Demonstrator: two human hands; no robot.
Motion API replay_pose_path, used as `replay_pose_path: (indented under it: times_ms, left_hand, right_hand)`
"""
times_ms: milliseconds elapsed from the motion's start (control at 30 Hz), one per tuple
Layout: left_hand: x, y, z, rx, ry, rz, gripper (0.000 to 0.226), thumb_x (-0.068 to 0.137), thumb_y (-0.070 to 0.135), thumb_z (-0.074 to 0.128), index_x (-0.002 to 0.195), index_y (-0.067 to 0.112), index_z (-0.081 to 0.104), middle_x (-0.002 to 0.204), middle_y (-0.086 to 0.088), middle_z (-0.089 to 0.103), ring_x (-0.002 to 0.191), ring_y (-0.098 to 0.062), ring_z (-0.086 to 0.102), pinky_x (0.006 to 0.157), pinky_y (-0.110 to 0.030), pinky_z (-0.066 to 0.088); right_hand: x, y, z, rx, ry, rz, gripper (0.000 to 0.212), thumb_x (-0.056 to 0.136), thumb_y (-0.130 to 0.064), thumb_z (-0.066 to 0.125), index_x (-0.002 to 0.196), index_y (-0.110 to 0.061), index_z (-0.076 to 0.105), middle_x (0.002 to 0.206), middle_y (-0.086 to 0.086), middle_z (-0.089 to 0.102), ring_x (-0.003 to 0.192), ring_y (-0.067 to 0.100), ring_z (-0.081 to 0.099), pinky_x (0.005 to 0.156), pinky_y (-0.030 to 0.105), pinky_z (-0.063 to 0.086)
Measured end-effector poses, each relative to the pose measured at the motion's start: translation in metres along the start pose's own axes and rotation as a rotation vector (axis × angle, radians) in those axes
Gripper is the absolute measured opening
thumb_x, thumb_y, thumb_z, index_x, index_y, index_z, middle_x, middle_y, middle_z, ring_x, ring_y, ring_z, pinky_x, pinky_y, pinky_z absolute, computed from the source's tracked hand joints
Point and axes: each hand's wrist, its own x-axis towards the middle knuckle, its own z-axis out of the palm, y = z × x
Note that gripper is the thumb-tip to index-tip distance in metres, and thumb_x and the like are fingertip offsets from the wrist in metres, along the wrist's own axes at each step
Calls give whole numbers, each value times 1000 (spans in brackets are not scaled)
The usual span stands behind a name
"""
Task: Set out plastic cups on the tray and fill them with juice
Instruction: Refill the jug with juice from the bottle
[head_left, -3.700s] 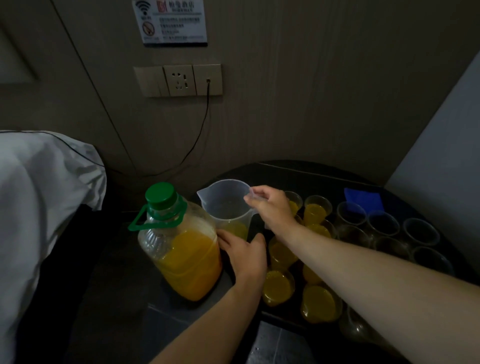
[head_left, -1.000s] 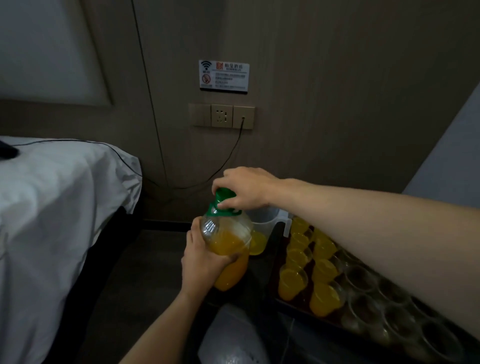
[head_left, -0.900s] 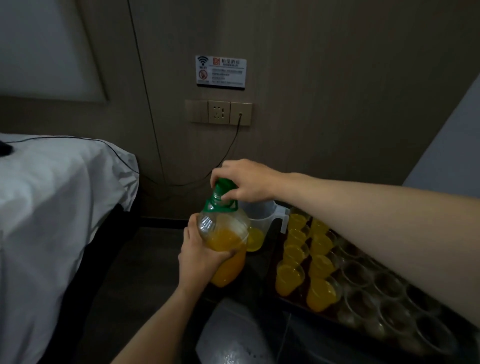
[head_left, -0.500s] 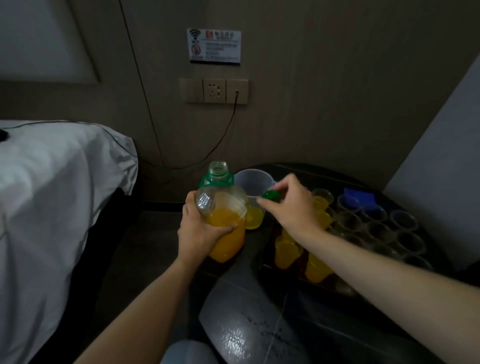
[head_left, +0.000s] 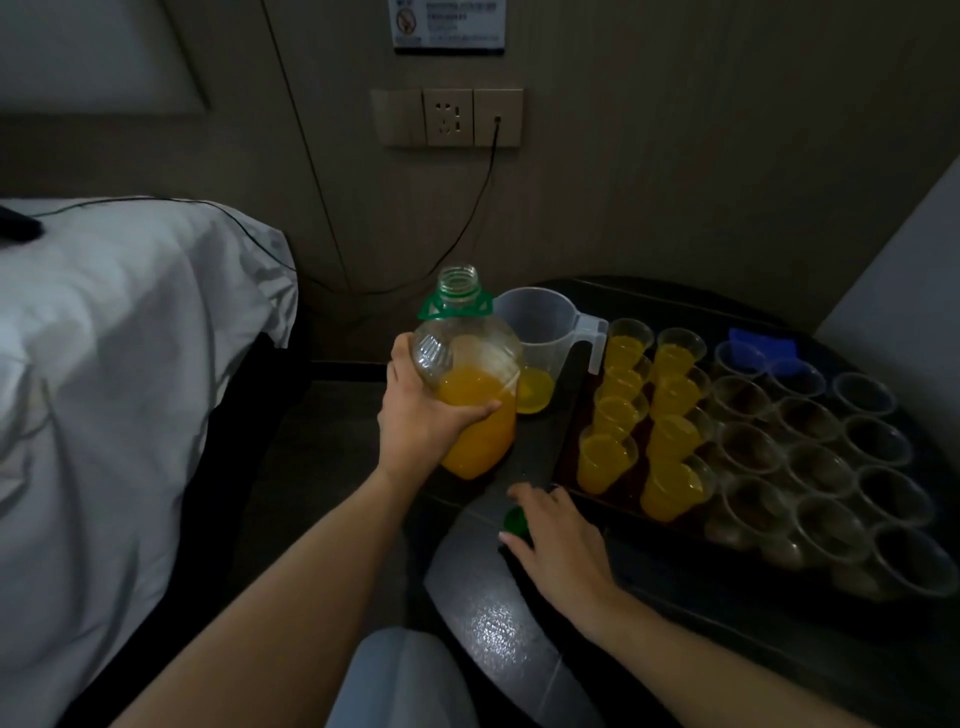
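Head view, sign (head_left: 448, 26): writing blurred, unreadable.
Left grip (head_left: 415, 423): clasps uncapped bottle (head_left: 467, 384).
Right grip (head_left: 563, 545): seemingly pinches cap (head_left: 515, 519) on surface (head_left: 483, 623).

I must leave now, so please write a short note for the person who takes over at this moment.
Left hand grips the uncapped juice bottle, part full. Right hand is at the green cap on the table; grip unclear. Measuring jug holds little juice. Done: two columns of filled cups on the tray. Left: probably refill the jug, then fill the empty cups.
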Motion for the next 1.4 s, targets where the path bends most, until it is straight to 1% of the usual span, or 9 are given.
replay_pose_path:
  times_ms: [333,467,567,667,867,1100,1200,1300,1400]
  left_hand:
    - [4,-5,3,13,3,10,128,41,62,90,146,40,21,144,7,44,134,-21,46,105,-60,46]
    - [5,-8,4,14,8,16,128,43,59,92,147,41,19,145,6,43,135,-22,45,106,-60,45]
    - [6,-9,5,7,15,13,129,43,56,94,147,41,19,145,5,44,135,-23,45,106,-59,45]
    - [6,-10,5,13,16,22,127,46,52,96,146,41,19,145,5,44,135,-23,45,106,-59,45]
    - [6,-9,6,10,10,20,126,45,52,96,146,40,20,145,5,43,135,-24,45,106,-61,44]
    - [5,-7,2,-45,-31,-3,133,35,66,90,146,41,20,144,3,44,132,-28,48,104,-63,45]
    - [3,0,-2,-54,-75,-31,150,34,68,87,155,41,3,155,-5,31,140,-33,39,110,-63,37]
    - [4,1,-2,-83,-135,-53,164,39,55,95,154,43,-21,162,-9,18,146,-36,28,115,-60,30]
    - [11,-11,6,-170,-136,-92,167,42,59,97,150,46,-29,166,-2,17,152,-26,25,122,-47,18]
  right_hand:
    - [-10,25,16,-149,2,-3,38,97,-28,59,135,-22,53,116,-3,66,105,19,55,89,32,45]
    - [-15,26,18,-128,-15,-13,40,100,-27,56,139,-22,51,137,-2,59,121,18,51,98,31,42]
    - [-15,27,18,-135,-64,-19,50,100,-27,54,149,-22,43,160,2,39,137,22,43,111,35,37]
    - [-14,27,14,-134,-91,-24,55,100,-30,53,153,-22,40,164,3,31,141,24,39,113,37,36]
    - [-1,28,-1,-149,0,-141,54,85,-23,70,137,-18,59,142,7,59,118,25,61,94,37,56]
    - [40,-8,-80,-124,246,-305,45,83,-24,65,127,-15,60,117,-1,60,103,17,56,73,25,54]
    - [72,-38,-121,-69,418,-316,43,88,-37,60,125,-15,55,113,3,56,99,17,54,73,22,50]
    - [103,-71,-146,-129,544,-452,47,89,-43,60,123,-11,54,110,9,56,98,21,51,79,26,43]
    - [125,-103,-155,-246,551,-518,47,90,-45,63,123,-11,60,111,9,57,99,23,51,81,32,42]
